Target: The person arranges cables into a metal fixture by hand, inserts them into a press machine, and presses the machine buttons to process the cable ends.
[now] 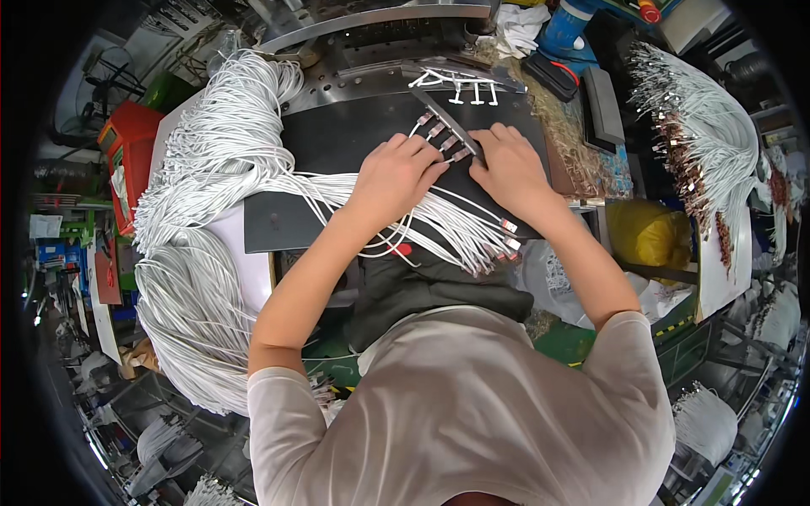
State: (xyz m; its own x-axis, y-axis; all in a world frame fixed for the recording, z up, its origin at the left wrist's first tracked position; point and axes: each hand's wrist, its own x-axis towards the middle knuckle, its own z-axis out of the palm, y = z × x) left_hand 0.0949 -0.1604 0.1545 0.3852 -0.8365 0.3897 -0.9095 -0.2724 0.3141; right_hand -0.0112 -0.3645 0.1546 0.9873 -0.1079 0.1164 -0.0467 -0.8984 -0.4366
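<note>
A narrow metal bar [445, 121] lies slanted over the black work board [329, 135], with several cable connectors [436, 131] set in a row along its left side. My right hand [511, 167] pinches the bar's near end between thumb and fingers. Just left of the connectors, my left hand [393, 175] is closed, its fingertips at the cable end nearest me; its grip is partly hidden. Under my left wrist runs a bundle of white cables [451, 226], its connector ends fanned out near my lap.
Large heaps of white cables [224, 126] hang at the left. White branched plastic pieces [460, 84] lie by the metal machine bed [337, 84] at the back. More cables [717, 143] drape over a panel at right, near a yellow bag [648, 234]. A red bin [131, 156] stands far left.
</note>
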